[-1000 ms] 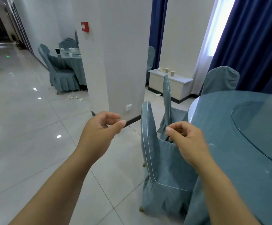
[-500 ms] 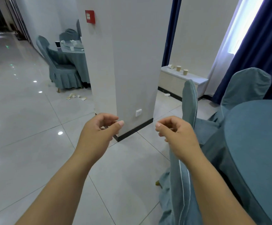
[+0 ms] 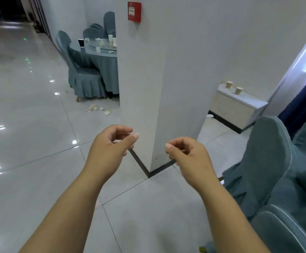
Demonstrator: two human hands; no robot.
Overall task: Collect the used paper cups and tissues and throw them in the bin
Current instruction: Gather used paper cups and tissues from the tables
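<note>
From the head camera I see two tan paper cups: one (image 3: 229, 84) and, just to its right, another (image 3: 238, 90). Both stand upright, mouths up, long axes vertical, on the white top of a low cream cabinet (image 3: 249, 101) against the far wall, right of the white square pillar (image 3: 148, 88). They look plain and uncrushed, slightly apart from each other. A small white crumpled tissue (image 3: 210, 116) lies on the pale tiled floor (image 3: 29, 143) at the foot of that cabinet.

Left of the pillar, a round table under a grey-blue cloth with a glass turntable (image 3: 101, 57) carries several upright white paper cups (image 3: 110, 37), one dark cup (image 3: 81, 42) and some crumpled white bits; they are too small for me to tell more. On the floor in front of that table lies a scatter of flattened pale paper scraps (image 3: 98, 109), pointing no single way.

My left hand (image 3: 110, 148) is raised in the air before the pillar's base, fingers loosely curled, thumb extended toward the index finger, grasping nothing. My right hand (image 3: 190, 156) mirrors it, half curled and empty, touching nothing. A grey-blue covered chair (image 3: 269, 161) stands just right of the right forearm. A red alarm box (image 3: 134, 11) is mounted high on the pillar.
</note>
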